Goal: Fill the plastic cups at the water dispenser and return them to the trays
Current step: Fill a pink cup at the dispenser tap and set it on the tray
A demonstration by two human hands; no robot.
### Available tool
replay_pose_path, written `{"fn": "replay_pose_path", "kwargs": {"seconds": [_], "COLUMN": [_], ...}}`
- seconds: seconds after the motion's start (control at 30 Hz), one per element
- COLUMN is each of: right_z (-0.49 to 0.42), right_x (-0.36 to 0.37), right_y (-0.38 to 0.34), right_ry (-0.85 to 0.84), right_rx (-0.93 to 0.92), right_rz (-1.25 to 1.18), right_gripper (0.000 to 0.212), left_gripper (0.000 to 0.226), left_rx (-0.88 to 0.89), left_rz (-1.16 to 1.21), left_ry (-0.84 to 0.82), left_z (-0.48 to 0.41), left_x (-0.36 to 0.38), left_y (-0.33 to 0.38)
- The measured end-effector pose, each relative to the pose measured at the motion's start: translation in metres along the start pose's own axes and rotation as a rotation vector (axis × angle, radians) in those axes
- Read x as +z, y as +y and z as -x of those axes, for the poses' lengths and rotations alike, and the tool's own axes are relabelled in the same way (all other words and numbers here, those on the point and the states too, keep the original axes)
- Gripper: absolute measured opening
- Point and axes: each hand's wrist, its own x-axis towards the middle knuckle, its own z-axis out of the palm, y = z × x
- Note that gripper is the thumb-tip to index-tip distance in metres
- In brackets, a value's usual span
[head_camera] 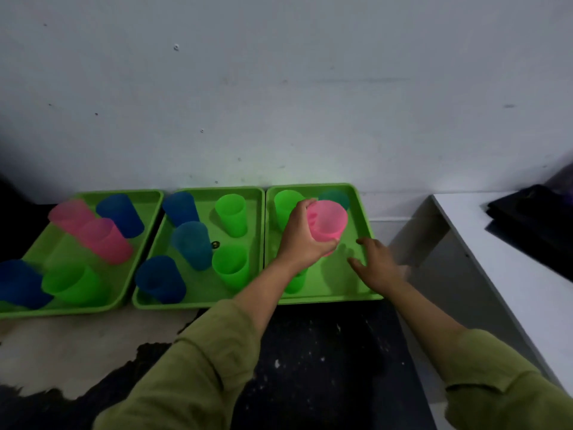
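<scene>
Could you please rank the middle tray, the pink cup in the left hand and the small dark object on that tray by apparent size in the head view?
1. middle tray, largest
2. pink cup, gripped by the left hand
3. small dark object, tiny
The gaps are wide; nearness changes nothing.

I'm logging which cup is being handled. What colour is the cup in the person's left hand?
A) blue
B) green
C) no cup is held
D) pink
D: the left hand curls round a pink cup over the rightmost tray, while the right hand holds nothing.
</scene>
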Motion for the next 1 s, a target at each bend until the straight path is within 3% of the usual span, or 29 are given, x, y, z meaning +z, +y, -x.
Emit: {"fn": "replay_pose_path", "kwargs": {"seconds": [0.17, 0.5, 1.0], "right_z": [-0.003, -0.002, 0.001], "right_x": [0.008, 0.019, 0.020], "right_y": [0.023, 0.040, 0.040], "right_ry": [-0.126, -0.107, -0.099], "right_rx": [0.006, 0.012, 0.017], "right_rz": [0.058, 0.002, -0.040], "right_gripper": [0.061, 0.052, 0.051], "left_gripper": [0.087, 0.087, 0.097], "left_rx": [-0.036, 0.028, 0.045], "left_rz": [-0.153, -0.528, -0.691], "left_ry": [-0.077, -0.279, -0.346], "left_z": [-0.007, -0.008, -0.002], "left_x": [0.024, 0.044, 0.047], "left_y": [-0.012, -0.027, -0.034]}}
